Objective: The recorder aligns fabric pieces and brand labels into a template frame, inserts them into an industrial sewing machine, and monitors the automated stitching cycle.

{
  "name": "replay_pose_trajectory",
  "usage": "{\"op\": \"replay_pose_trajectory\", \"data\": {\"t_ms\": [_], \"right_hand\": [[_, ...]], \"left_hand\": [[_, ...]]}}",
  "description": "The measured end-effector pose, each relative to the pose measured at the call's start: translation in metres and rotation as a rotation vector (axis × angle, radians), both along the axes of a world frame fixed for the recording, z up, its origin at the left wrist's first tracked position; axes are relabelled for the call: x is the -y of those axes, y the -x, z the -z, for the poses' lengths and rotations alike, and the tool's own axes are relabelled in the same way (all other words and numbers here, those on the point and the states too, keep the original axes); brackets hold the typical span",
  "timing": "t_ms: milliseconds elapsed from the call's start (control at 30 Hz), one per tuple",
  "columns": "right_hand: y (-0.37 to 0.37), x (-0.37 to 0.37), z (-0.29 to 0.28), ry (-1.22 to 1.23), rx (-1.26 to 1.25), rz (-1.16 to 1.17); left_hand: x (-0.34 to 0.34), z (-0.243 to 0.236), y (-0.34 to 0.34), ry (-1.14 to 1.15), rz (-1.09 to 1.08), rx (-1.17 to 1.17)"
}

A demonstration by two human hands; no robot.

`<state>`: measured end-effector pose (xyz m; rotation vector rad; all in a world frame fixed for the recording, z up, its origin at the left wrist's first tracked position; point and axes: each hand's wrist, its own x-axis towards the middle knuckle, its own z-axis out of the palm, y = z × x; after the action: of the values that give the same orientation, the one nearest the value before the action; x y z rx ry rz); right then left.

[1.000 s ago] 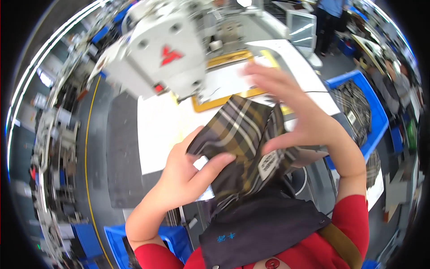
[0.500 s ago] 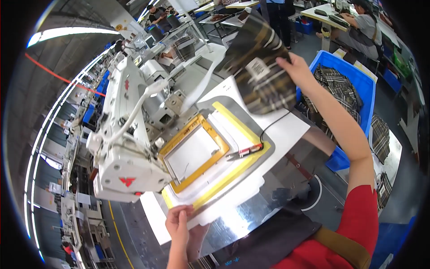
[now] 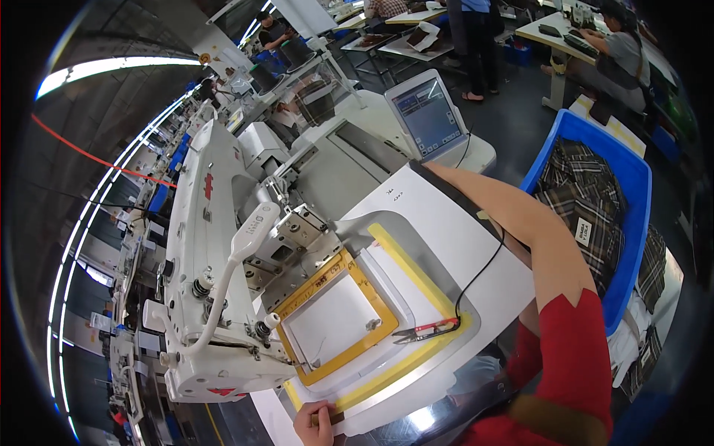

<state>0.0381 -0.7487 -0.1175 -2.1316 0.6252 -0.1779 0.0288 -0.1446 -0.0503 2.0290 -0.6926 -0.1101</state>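
Note:
At the near corner of a yellow-taped template (image 3: 357, 394), my left hand (image 3: 316, 422) rests with fingers curled and pressed together. A bit of brown shows beside its fingertips; what they hold, if anything, is unclear. My right forearm (image 3: 498, 201) stretches across to the far edge of the white work sheet (image 3: 405, 197), and the hand at its end is hidden there. A yellow frame (image 3: 387, 323) lies under the head of a white sewing machine (image 3: 216, 297). Red-handled thread snips (image 3: 428, 329) on a black cord lie on the template.
To the right stands a blue bin (image 3: 641, 223) of dark plaid cloth (image 3: 584, 175), a white label (image 3: 584, 231) on top. Behind the work sheet is a control screen (image 3: 424, 115). More plaid pieces (image 3: 653, 267) hang beside the bin. Other people sit at tables farther back.
The labelled plaid piece has left my right hand, and a labelled piece now lies in the bin. My right arm has swung down to the sheet's far edge. The control screen is now uncovered.

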Motion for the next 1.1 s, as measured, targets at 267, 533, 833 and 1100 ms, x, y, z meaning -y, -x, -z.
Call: {"op": "replay_pose_trajectory", "data": {"t_ms": [267,533,833,1100], "right_hand": [[-0.009,0.014,0.022,-0.151,0.081,0.070],[0.023,0.037,0.024,-0.287,0.147,0.151],[-0.012,0.046,0.023,-0.458,0.113,0.059],[0.009,0.069,-0.037,-0.325,0.062,0.107]], "left_hand": [[0.009,-0.016,0.007,-0.183,-0.016,0.201],[0.018,-0.023,0.009,-0.240,0.033,0.297],[0.018,-0.024,0.007,-0.220,0.086,0.286],[0.019,-0.027,0.002,-0.135,0.189,0.337]]}}
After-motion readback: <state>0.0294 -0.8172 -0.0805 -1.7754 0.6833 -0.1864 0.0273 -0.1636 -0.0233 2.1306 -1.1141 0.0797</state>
